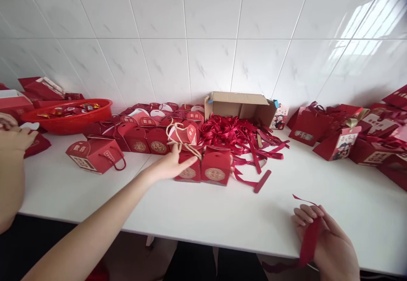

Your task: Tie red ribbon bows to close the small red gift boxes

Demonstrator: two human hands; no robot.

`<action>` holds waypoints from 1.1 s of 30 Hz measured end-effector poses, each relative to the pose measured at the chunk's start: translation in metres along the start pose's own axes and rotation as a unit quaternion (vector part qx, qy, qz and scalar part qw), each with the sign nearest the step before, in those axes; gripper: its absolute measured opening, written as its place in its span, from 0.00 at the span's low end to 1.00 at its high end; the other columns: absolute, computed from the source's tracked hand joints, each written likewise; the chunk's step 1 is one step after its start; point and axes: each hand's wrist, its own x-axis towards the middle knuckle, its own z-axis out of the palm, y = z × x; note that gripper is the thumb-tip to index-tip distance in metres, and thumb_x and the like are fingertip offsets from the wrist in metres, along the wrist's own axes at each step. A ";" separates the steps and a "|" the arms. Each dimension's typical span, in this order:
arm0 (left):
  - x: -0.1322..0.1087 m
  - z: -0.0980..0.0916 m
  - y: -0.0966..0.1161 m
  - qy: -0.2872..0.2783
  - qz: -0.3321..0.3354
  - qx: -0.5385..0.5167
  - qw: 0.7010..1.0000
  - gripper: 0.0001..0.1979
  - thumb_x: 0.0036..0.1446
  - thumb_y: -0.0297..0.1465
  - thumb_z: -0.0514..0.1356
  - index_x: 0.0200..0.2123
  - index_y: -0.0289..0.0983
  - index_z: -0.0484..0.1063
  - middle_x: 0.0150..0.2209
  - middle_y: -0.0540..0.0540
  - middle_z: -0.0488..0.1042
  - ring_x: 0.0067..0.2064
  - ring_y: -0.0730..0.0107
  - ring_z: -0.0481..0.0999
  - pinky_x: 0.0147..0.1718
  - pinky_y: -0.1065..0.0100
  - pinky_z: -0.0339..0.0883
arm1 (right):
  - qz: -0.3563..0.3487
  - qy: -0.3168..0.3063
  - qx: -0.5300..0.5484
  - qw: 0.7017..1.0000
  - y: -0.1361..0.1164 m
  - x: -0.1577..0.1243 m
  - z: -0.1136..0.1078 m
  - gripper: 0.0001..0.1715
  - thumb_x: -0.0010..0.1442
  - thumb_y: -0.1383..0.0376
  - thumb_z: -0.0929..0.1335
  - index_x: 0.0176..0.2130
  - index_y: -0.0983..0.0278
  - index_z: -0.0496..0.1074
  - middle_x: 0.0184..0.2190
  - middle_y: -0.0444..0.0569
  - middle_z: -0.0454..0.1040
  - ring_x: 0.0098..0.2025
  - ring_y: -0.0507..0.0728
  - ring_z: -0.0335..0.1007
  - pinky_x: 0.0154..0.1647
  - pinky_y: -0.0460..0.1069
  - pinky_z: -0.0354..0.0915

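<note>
White tiled wall at twelve o'clock, white tabletop below it. Clock positions read from mid-view.

Red ribbon: between four and five o'clock, grasped in the right hand. Fingers curled over it; one thin end pokes out past them, the broad part hangs down along the palm.

Left hand: between seven and eight, arm outstretched, at the left front box, which stands near seven. Thumb lies across the box in view, fingertips beside a pale twisted cord. Cannot tell whether this grip is closed on box or cord, or merely resting.

Right front box: just beside its neighbour, between five and six, upright, round gold emblem on the near face.

Heaped ribbons spill from a cardboard carton toward two. Red basin at nine; a co-worker's hand near it.
</note>
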 end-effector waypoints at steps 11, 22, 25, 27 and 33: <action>-0.044 0.055 0.038 -0.012 0.254 -0.138 0.957 0.38 0.54 0.48 0.63 0.63 0.45 0.52 0.63 0.37 0.59 0.63 0.50 0.61 0.56 0.49 0.64 | -0.023 -0.108 -0.240 0.964 0.019 -0.006 0.007 0.12 0.54 0.62 0.74 0.26 0.64 0.69 0.17 0.38 0.56 0.21 0.47 0.51 0.23 0.44 0.54; -0.015 0.098 0.096 -0.071 0.254 -0.198 0.944 0.49 0.52 0.47 0.63 0.67 0.37 0.39 0.63 0.31 0.58 0.63 0.48 0.63 0.59 0.49 0.61 | -0.125 -0.133 -0.321 0.929 0.025 -0.024 0.038 0.10 0.55 0.59 0.73 0.34 0.61 0.70 0.24 0.41 0.62 0.21 0.45 0.47 0.22 0.44 0.46; -0.031 0.080 0.075 -0.167 0.296 -0.166 0.926 0.49 0.52 0.43 0.65 0.67 0.41 0.37 0.64 0.34 0.60 0.62 0.48 0.64 0.59 0.49 0.62 | -0.161 -0.136 -0.343 0.915 0.023 -0.025 0.042 0.12 0.53 0.60 0.73 0.32 0.60 0.67 0.22 0.38 0.55 0.21 0.47 0.43 0.22 0.44 0.43; -0.047 0.066 0.059 -0.192 0.306 -0.140 0.922 0.52 0.52 0.42 0.66 0.68 0.43 0.33 0.66 0.34 0.56 0.64 0.46 0.60 0.60 0.49 0.60 | -0.168 -0.132 -0.402 0.890 0.027 -0.028 0.050 0.14 0.53 0.58 0.74 0.33 0.59 0.66 0.21 0.36 0.51 0.22 0.48 0.44 0.23 0.44 0.46; -0.083 0.053 0.031 -0.163 0.336 -0.129 0.919 0.40 0.53 0.34 0.65 0.64 0.46 0.46 0.65 0.40 0.58 0.63 0.51 0.64 0.58 0.55 0.64 | -0.044 -0.242 -0.532 0.811 0.055 -0.029 0.083 0.19 0.52 0.54 0.74 0.32 0.63 0.67 0.24 0.39 0.63 0.25 0.49 0.56 0.25 0.44 0.56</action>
